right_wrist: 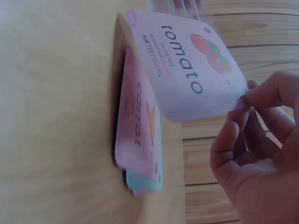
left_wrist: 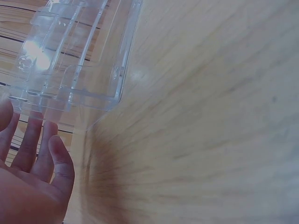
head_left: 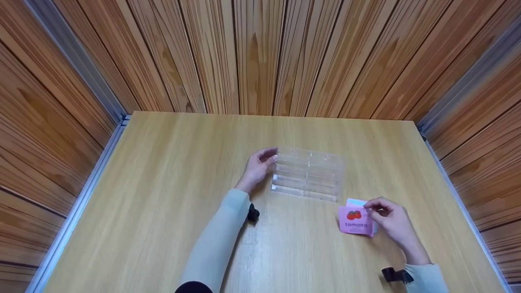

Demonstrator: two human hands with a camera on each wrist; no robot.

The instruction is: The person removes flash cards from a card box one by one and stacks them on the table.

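My right hand (head_left: 388, 215) pinches a pink flash card, the tomato card (right_wrist: 187, 65), by one corner between thumb and fingertips. The card is tilted up, its word and two red tomatoes showing. Below it on the table lies a small stack of cards with a pink carrot card (right_wrist: 133, 126) on top and a teal-edged card (right_wrist: 142, 181) beneath. My left hand (head_left: 257, 166) is at the left side of a clear plastic rack (head_left: 307, 175) with several compartments. Its fingers (left_wrist: 29, 144) are loosely extended, with the fingertips right at the rack's side wall.
The pale wooden table (head_left: 163, 183) carries the rack near its middle, and the cards lie in front of the rack's right corner. Wood-plank walls (head_left: 260, 57) enclose the table at the back and both sides, with metal rails (head_left: 77, 203) along the side edges.
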